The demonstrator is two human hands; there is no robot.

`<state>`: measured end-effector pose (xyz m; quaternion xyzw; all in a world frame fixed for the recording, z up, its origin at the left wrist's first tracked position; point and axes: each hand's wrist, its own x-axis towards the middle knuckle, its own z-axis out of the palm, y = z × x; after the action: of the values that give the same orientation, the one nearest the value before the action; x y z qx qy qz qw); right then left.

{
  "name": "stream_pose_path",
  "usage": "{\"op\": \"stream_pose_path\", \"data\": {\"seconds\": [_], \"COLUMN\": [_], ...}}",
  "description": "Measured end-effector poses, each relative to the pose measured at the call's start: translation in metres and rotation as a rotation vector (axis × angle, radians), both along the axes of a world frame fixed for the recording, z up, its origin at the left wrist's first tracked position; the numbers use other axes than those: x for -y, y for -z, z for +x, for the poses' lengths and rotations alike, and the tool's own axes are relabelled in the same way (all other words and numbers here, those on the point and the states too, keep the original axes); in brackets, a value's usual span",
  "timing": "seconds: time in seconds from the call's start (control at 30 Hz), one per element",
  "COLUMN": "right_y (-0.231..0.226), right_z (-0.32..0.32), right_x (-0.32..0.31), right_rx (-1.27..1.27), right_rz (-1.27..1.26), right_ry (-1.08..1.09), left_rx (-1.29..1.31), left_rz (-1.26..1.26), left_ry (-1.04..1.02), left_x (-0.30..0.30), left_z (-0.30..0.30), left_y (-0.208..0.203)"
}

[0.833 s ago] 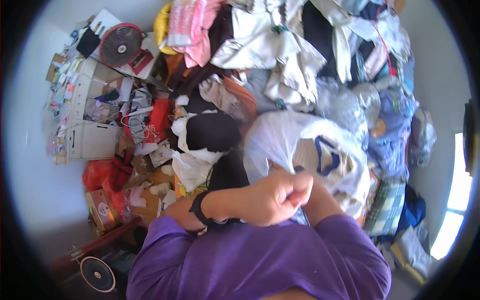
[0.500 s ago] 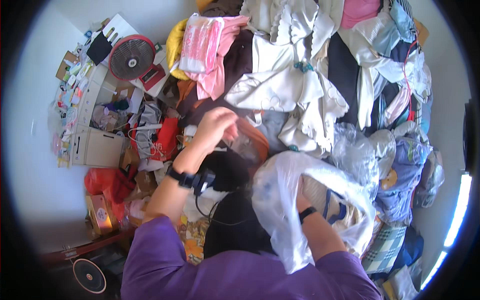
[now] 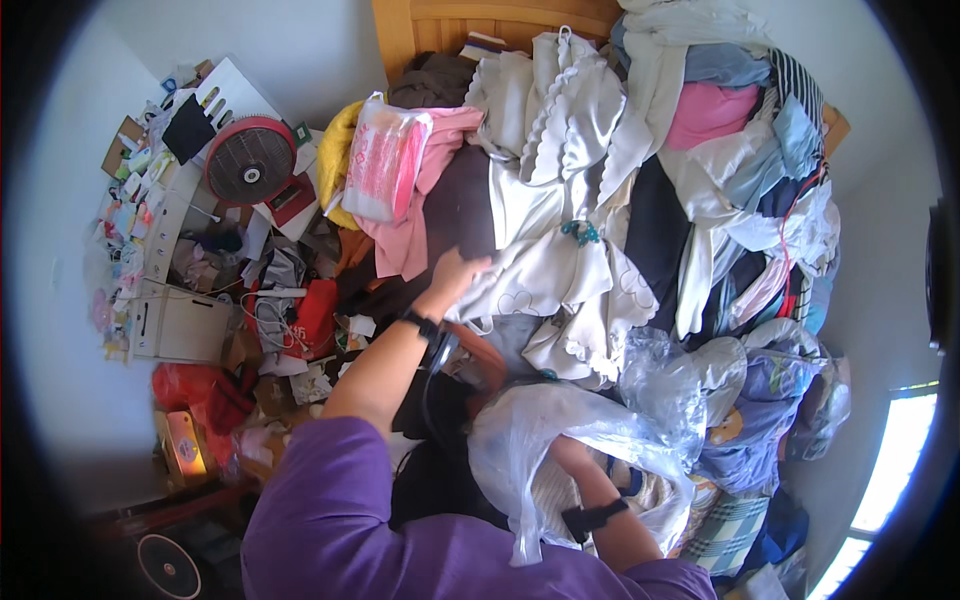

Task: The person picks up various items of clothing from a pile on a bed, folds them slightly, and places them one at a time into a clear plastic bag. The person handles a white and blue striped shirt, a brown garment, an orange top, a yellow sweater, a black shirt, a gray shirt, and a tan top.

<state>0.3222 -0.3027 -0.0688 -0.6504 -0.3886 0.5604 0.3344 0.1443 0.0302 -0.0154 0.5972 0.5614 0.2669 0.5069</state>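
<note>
My left hand [image 3: 457,280] reaches forward to the left edge of a white satin garment [image 3: 530,285] with scalloped trim and a teal ornament. Its thumb stands apart from stretched fingers, and their tips meet or nearly meet the cloth. My right hand [image 3: 572,456] is inside a large translucent white plastic bag [image 3: 515,420]. The bag's rim hides its fingers, so their grip does not show. Striped cream knitwear [image 3: 555,505] and dark blue cloth lie in the bag beside that wrist. Black bands circle both wrists.
Clothes are heaped over the bed, with a wooden headboard [image 3: 500,18] behind. A pink-and-white plastic pack [image 3: 385,160] lies on pink cloth. At left stand a red-rimmed fan [image 3: 250,165] and a cluttered white cabinet [image 3: 185,325]. Clear plastic bags [image 3: 665,385] lie at right.
My left hand has moved forward and right to the white garment's edge, its fingers straightening. My right hand stays in the bag. The view has shifted, bringing the headboard in.
</note>
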Motion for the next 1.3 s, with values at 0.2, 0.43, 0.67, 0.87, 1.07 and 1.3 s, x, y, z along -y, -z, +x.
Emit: {"op": "stream_pose_path", "data": {"seconds": [0.2, 0.43, 0.67, 0.87, 1.07, 1.3], "right_y": [-0.139, -0.229, -0.269, -0.297, -0.327, -0.377], "right_z": [0.053, 0.099, 0.118, 0.050, 0.007, -0.019], "right_x": [0.043, 0.035, 0.023, -0.010, -0.050, -0.081], "right_rx": [-0.386, -0.483, -0.834, -0.772, -0.294, -0.797], "right_rz": [-0.341, -0.086, -0.037, 0.035, 0.085, 0.335], "right_ry": [0.238, 0.154, 0.075, 0.073, 0.142, 0.415], "left_rx": [0.040, 0.158, 0.027, 0.219, 0.232, 0.628], "left_rz": [0.080, 0.105, 0.473, 0.347, 0.086, -0.448], "left_ry": [-0.018, 0.031, 0.624, 0.871, 1.011, 0.656], "left_x": [0.117, 0.210, 0.243, 0.249, 0.216, 0.184], "left_z": [-0.033, -0.014, 0.046, 0.054, -0.011, -0.085], "left_y": [-0.097, -0.195, -0.276, -0.284, -0.288, -0.249]}}
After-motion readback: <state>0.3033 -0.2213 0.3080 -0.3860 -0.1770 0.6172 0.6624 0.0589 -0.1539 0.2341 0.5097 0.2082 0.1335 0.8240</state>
